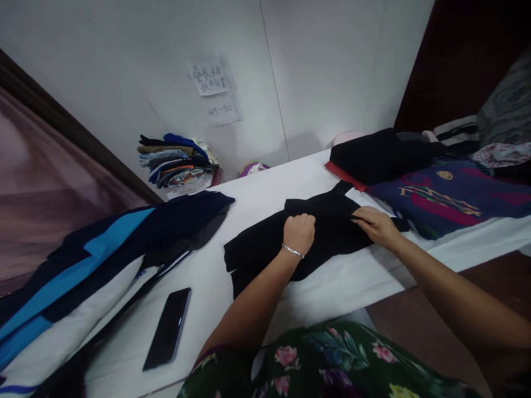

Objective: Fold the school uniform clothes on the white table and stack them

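A black garment (332,232) lies spread over the white-covered table in front of me; its exact kind is hard to make out. My left hand (299,235) is closed like a fist on the middle of it, with cloth apparently gathered under the curled fingers. At the garment's right part, my right hand (375,225) pinches the black cloth between thumb and fingers. Narrow ends of the garment stick out past that hand, one towards the wall and one to the right.
A black phone (168,329) lies near the table's front left. Beside it are heaped dark blue and white clothes (124,232). Folded clothes (178,163) are stacked by the wall. More garments, including a patterned purple-blue one (448,196), pile up at right. Handwritten paper notes (213,77) hang above.
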Demonstrator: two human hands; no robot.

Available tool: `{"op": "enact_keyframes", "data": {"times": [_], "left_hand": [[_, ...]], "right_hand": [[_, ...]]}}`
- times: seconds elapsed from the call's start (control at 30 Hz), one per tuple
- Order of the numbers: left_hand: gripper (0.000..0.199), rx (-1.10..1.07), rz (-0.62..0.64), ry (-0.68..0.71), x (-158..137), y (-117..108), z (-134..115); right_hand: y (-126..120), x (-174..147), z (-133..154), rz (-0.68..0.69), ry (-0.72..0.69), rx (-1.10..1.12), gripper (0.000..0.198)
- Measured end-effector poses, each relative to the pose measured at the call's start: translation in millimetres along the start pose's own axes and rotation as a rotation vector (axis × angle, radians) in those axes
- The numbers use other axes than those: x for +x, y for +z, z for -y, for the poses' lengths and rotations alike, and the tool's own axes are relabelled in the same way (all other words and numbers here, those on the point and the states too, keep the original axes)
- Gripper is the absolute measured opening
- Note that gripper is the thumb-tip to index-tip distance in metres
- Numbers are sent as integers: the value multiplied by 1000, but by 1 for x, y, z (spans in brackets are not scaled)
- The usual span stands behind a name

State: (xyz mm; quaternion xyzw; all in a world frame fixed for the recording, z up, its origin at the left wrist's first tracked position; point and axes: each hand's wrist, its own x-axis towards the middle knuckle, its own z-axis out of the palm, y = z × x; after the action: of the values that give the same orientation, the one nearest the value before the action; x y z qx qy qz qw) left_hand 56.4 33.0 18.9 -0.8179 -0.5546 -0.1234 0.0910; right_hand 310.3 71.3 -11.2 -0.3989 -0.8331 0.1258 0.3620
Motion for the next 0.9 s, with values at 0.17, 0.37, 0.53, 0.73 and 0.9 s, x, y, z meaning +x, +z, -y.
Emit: {"op": "enact_keyframes", "data": {"times": [0.17,0.37,0.53,0.73,0.9], "left_hand": [[19,-39,145,86,-28,10,9],[17,-212,32,71,-32,-13,3],[24,-238,-163,105,3,-23,13],[27,-198,127,-228,-8,36,36],[23,-344,83,-316,-8,34,36]], "right_hand": [[11,-14,-2,125,-150,-34,23],[19,-19,0,175,-181,-72,23],[24,-19,7,150,-165,-130,31],[32,-32,9,296,-150,-140,41],[20,-7,15,205,-64,-125,39]]}}
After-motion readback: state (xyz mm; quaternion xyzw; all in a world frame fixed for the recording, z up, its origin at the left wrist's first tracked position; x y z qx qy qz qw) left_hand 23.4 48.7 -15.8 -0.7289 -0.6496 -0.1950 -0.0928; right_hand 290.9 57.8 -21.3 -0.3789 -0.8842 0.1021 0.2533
